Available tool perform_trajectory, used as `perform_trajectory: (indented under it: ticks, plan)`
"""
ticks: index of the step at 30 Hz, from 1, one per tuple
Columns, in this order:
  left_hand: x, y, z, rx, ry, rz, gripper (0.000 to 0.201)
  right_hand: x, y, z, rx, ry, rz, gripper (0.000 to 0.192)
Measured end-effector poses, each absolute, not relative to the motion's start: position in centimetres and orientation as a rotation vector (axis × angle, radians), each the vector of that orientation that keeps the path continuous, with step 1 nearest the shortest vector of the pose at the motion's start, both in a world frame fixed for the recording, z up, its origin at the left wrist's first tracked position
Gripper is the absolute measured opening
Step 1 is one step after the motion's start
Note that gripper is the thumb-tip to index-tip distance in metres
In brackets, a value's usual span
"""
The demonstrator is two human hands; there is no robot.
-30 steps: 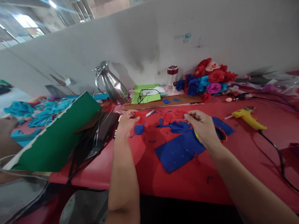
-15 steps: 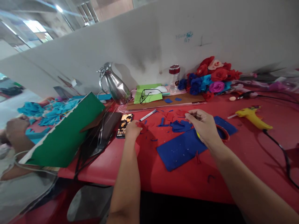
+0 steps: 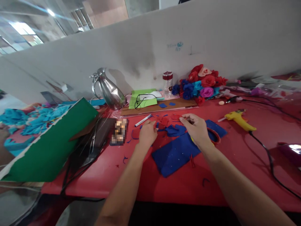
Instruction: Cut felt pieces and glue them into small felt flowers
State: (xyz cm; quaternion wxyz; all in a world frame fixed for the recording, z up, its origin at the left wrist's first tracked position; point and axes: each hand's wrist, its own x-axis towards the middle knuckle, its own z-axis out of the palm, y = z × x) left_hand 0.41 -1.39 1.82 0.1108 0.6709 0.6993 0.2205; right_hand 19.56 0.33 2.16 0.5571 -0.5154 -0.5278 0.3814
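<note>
My left hand (image 3: 148, 134) is low over the red table among small red and blue scraps, its fingers curled down and together; whatever they grip is hidden. My right hand (image 3: 195, 129) has thumb and forefinger pinched at the edge of a thin red piece (image 3: 175, 117). Beneath its wrist lies a flat blue sheet (image 3: 175, 155). A red loop with yellow parts (image 3: 217, 137), like a scissors handle, rests on that sheet, partly covered by the hand. Between the hands is a pile of crumpled blue pieces (image 3: 173, 130). A white marker (image 3: 143, 120) lies beyond my left hand.
On the left are a phone (image 3: 118, 131), a dark pouch (image 3: 98, 135) and a green board (image 3: 54, 147). A metal jug (image 3: 110, 91), glasses (image 3: 141, 99), a jar (image 3: 167, 83) and artificial flowers (image 3: 202, 83) line the back. A corded yellow glue gun (image 3: 241, 121) lies right.
My left hand has moved right, away from the phone, to the scraps nearer my right hand. The right hand keeps its pinch near the red piece. The view has shifted slightly right.
</note>
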Motion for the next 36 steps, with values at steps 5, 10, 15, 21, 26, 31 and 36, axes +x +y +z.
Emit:
perform_trajectory:
  ticks: [5,10,15,21,26,31,36]
  plan:
    - [2.5,-1.3,1.6,1.948,2.021,0.381,0.026,20.0,0.9,1.4,-1.223,-1.252,0.878,0.021]
    - [2.7,-1.6,1.2,1.908,2.077,0.408,0.017,19.9,0.9,1.4,-1.219,-1.255,0.883,0.022]
    - [1.1,-2.4,1.8,1.772,2.026,0.706,0.015,19.6,0.5,1.8,-1.245,-1.288,0.883,0.024]
    - [-2.6,-4.6,2.5,1.608,1.945,0.888,0.02,19.1,0.1,1.7,-1.265,-1.366,0.87,0.022]
    - [-2.0,-6.1,1.4,1.816,2.002,0.653,0.036,19.1,0.2,1.5,-1.258,-1.35,0.789,0.02]
    - [-1.1,-7.8,0.6,1.949,1.953,0.579,0.021,19.7,1.3,0.8,-1.186,-1.215,0.805,0.022]
    - [-2.6,-11.2,1.0,1.943,1.934,0.602,0.022,19.8,1.4,0.5,-1.236,-1.332,0.785,0.018]
